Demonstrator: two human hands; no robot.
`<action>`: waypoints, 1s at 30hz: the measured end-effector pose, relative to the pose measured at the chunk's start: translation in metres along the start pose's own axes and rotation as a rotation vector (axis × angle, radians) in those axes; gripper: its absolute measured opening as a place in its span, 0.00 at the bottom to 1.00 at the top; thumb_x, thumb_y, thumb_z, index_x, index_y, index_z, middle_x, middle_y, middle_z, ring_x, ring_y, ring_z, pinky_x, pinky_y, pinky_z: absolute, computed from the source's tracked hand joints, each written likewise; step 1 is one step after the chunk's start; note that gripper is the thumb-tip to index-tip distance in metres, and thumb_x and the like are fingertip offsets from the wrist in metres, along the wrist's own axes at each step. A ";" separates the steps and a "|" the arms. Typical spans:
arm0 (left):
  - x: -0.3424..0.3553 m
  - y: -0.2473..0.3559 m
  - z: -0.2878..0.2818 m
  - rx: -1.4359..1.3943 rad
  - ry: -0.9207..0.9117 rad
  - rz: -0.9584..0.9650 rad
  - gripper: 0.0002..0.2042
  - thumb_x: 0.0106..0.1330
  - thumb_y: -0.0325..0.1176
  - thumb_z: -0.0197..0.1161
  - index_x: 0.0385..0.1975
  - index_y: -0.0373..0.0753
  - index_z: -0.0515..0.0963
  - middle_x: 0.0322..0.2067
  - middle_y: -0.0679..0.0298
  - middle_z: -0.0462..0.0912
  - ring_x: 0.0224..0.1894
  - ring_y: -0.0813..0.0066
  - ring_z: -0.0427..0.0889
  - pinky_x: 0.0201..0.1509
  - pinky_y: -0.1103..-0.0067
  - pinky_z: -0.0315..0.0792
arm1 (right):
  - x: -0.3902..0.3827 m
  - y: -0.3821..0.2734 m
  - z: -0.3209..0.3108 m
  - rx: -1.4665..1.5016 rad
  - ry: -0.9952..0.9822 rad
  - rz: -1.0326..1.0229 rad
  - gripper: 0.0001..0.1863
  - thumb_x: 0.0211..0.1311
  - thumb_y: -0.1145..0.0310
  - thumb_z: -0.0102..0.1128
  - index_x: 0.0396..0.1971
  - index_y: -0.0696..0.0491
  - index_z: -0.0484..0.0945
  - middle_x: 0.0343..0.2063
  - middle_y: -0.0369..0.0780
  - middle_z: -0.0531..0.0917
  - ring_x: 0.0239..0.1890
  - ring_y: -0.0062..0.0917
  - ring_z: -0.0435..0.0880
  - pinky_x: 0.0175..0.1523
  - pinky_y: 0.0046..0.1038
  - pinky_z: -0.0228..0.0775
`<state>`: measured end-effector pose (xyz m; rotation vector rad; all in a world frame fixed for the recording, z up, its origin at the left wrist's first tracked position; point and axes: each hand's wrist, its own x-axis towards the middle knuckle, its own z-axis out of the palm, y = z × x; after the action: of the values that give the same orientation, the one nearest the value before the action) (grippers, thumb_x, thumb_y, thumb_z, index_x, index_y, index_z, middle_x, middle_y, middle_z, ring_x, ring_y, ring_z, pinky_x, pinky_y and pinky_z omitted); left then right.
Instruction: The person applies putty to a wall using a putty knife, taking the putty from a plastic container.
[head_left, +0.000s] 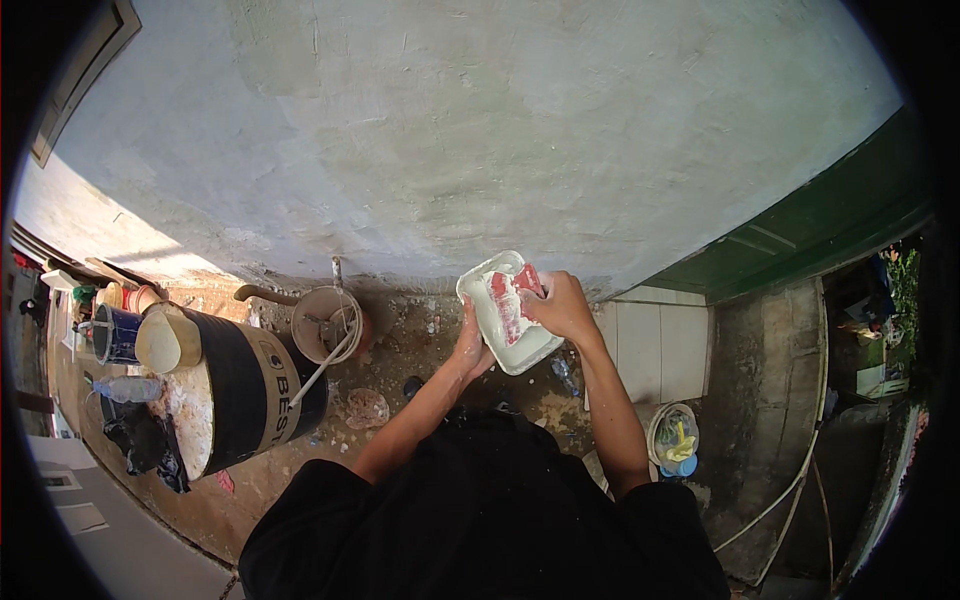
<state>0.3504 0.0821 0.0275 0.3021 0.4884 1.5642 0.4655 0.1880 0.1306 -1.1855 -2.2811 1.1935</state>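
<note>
My left hand (471, 340) grips the left side of a white plastic tray (532, 358) with rounded corners, held in front of the wall. White paste coats the inside of the tray. My right hand (563, 306) is closed on a red putty spreader (531, 279) over the tray's right side. A second red area smeared with white paste (503, 305) lies beside it in the tray; whether it is part of the same spreader or a separate one, I cannot tell. White specks dot my left hand and wrist.
A patchy pale wall (430, 150) rises ahead, with a green door (800, 205) at right. On the left stands a black drum (235, 390) with a blue bucket (122, 334) and plastic bottle on top. Another bucket (330, 325) sits by the wall; a rubbish-filled pail (655, 440) is at right.
</note>
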 end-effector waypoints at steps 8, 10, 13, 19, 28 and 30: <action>0.002 -0.004 -0.006 0.006 0.012 -0.018 0.43 0.62 0.71 0.38 0.68 0.43 0.53 0.65 0.58 0.61 0.66 0.62 0.62 0.70 0.63 0.57 | 0.007 0.018 0.011 0.115 -0.054 -0.019 0.10 0.51 0.68 0.63 0.31 0.59 0.82 0.19 0.45 0.82 0.22 0.25 0.79 0.32 0.31 0.70; 0.001 -0.004 -0.007 0.026 0.025 -0.035 0.43 0.62 0.70 0.38 0.68 0.42 0.52 0.65 0.57 0.62 0.66 0.62 0.62 0.70 0.63 0.57 | 0.010 0.016 0.008 0.123 -0.139 -0.002 0.10 0.51 0.68 0.63 0.30 0.60 0.82 0.18 0.44 0.81 0.21 0.22 0.76 0.31 0.30 0.69; 0.001 -0.005 -0.007 0.025 0.035 -0.042 0.43 0.62 0.70 0.38 0.68 0.41 0.52 0.65 0.57 0.62 0.66 0.62 0.62 0.70 0.63 0.57 | 0.011 0.010 0.004 0.103 -0.215 -0.032 0.10 0.50 0.68 0.63 0.28 0.60 0.81 0.18 0.44 0.80 0.20 0.22 0.73 0.30 0.29 0.68; 0.002 -0.007 -0.005 0.035 0.036 -0.049 0.43 0.62 0.70 0.39 0.67 0.41 0.53 0.65 0.57 0.62 0.66 0.61 0.63 0.70 0.63 0.57 | 0.014 0.004 -0.002 0.076 -0.291 -0.076 0.10 0.49 0.69 0.62 0.26 0.61 0.80 0.16 0.44 0.79 0.19 0.23 0.73 0.29 0.30 0.67; 0.006 -0.006 -0.010 0.002 0.072 -0.038 0.46 0.58 0.73 0.39 0.68 0.42 0.51 0.65 0.56 0.60 0.66 0.59 0.62 0.70 0.62 0.57 | 0.022 0.031 -0.006 0.270 -0.420 -0.035 0.05 0.54 0.74 0.63 0.28 0.61 0.81 0.19 0.33 0.80 0.23 0.13 0.71 0.27 0.23 0.65; 0.006 -0.007 -0.008 0.009 0.082 -0.043 0.46 0.58 0.73 0.38 0.68 0.42 0.51 0.66 0.56 0.60 0.67 0.59 0.62 0.70 0.62 0.57 | 0.024 0.041 -0.003 0.305 -0.419 -0.033 0.06 0.55 0.74 0.63 0.29 0.61 0.81 0.21 0.34 0.81 0.24 0.13 0.72 0.28 0.23 0.66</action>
<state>0.3521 0.0871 0.0167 0.2333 0.5622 1.5375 0.4740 0.2215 0.0982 -0.8430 -2.2637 1.8410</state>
